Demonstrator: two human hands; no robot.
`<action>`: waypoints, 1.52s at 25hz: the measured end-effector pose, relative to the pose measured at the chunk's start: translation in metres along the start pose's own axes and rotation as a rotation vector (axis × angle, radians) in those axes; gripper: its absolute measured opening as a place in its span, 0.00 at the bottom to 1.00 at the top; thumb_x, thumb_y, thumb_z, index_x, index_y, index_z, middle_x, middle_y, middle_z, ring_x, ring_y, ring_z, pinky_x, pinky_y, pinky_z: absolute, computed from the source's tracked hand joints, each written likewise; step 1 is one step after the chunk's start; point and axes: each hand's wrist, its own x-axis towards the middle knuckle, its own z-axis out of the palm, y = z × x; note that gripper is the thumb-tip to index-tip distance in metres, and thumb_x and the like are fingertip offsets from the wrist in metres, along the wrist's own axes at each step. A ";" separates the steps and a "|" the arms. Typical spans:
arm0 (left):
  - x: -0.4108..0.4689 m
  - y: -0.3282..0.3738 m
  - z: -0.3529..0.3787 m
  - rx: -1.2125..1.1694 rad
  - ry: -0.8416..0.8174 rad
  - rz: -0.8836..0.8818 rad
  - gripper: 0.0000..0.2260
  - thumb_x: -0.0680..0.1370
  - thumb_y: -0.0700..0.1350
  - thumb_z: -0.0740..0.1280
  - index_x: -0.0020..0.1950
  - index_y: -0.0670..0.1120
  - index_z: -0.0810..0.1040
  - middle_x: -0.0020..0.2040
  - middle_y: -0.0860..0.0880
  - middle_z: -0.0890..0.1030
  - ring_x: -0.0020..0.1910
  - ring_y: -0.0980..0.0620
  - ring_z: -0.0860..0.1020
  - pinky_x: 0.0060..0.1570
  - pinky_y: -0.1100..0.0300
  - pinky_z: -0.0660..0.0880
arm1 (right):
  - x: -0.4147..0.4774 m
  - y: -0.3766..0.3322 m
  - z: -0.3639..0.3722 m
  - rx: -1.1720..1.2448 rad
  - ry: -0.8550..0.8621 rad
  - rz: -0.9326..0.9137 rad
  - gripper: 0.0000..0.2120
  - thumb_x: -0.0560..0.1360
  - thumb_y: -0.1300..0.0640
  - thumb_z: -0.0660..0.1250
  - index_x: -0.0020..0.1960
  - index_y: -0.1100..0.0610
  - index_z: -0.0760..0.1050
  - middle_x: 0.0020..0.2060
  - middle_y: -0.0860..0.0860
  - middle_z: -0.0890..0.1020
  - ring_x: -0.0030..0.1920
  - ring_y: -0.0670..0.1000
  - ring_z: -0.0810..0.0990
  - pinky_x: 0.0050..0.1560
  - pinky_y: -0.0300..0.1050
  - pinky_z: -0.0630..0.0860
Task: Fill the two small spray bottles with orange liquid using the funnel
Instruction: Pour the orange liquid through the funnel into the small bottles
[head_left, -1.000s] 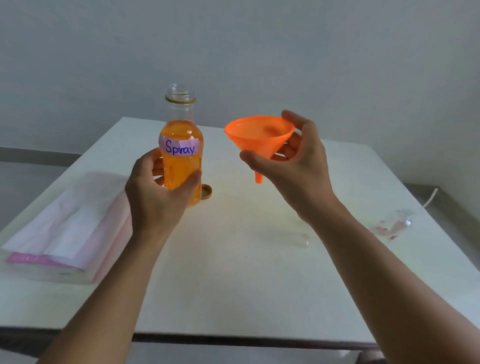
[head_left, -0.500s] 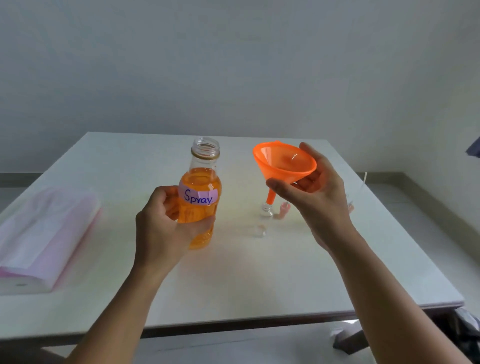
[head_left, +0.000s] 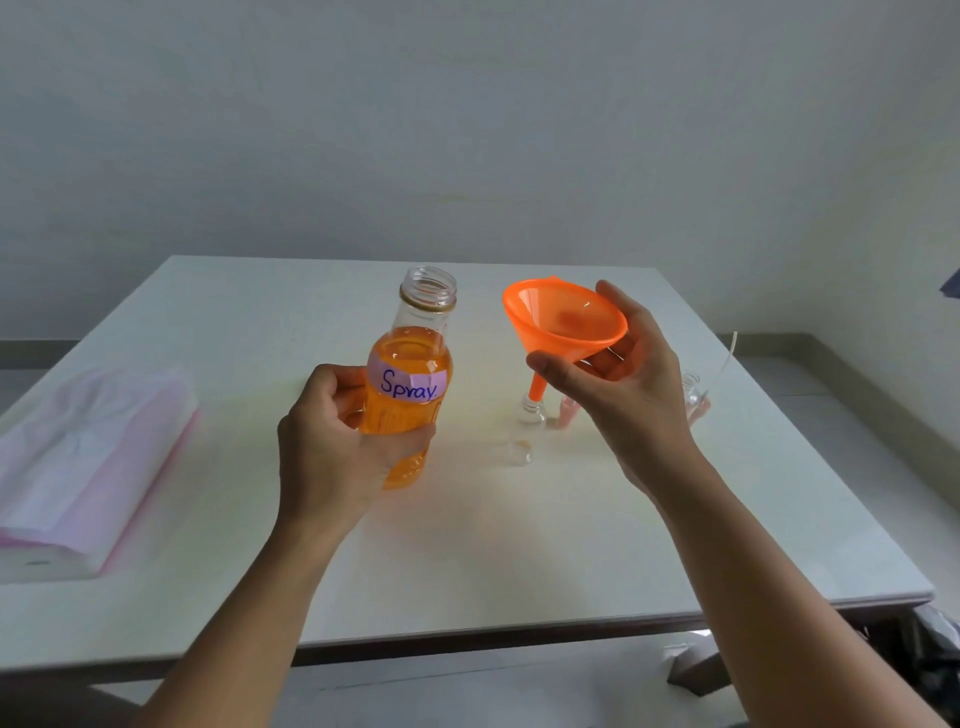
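Head cam view: the left hand (head_left: 340, 447) is wrapped tight round the big bottle (head_left: 408, 384), fingers pressed on its sides, holding it up off the white table (head_left: 519, 545). The bottle has no lid on, is abt half full of orange liquid, & has a pink label that says "Spray". The right hand (head_left: 618, 395) holds the orange funnel (head_left: 563, 325), thumb on the near side & fingers on the far side of the cone, wide end up. The funnel's thin tip points down at a small clear spray bottle (head_left: 531, 413) that stands open on the table; tip looks like it is at the bottle's mouth or just above it, can't tell if it is inside. A 2nd small clear bottle (head_left: 693, 389) stands to the right, partly hidden behind the right hand. A little clear cap (head_left: 519, 453) lies near the 1st small bottle, & a pink sprayer piece (head_left: 567, 413) is just beside it. A pile of plastic bags (head_left: 83, 467) lies far off to the left. Step now, I think: getting the funnel into the 1st small bottle; no pouring yet, both small ones look empty. Next move needs the tip pushed right into the little neck & held straight, bc that bottle is light & could tip. Then lean the big bottle over the funnel slowly, so it does not spill
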 end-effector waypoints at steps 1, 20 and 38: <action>0.000 0.000 0.000 0.011 0.003 0.001 0.34 0.59 0.50 0.84 0.61 0.50 0.75 0.55 0.50 0.81 0.51 0.49 0.80 0.45 0.59 0.77 | -0.001 0.000 0.000 -0.001 -0.003 -0.004 0.46 0.63 0.56 0.84 0.76 0.49 0.66 0.64 0.46 0.77 0.60 0.43 0.81 0.54 0.35 0.80; 0.052 0.030 -0.018 0.252 -0.125 0.346 0.30 0.61 0.44 0.84 0.58 0.49 0.75 0.48 0.51 0.81 0.43 0.49 0.80 0.37 0.62 0.78 | -0.009 0.017 0.000 -0.094 -0.104 -0.017 0.46 0.61 0.55 0.85 0.73 0.42 0.66 0.65 0.44 0.76 0.61 0.49 0.81 0.57 0.54 0.84; 0.082 0.035 -0.028 0.446 -0.213 0.569 0.35 0.63 0.38 0.80 0.69 0.50 0.76 0.60 0.46 0.81 0.52 0.44 0.78 0.45 0.53 0.78 | -0.005 0.022 0.004 -0.099 -0.153 -0.039 0.47 0.61 0.55 0.85 0.74 0.45 0.66 0.62 0.34 0.74 0.59 0.40 0.80 0.54 0.35 0.81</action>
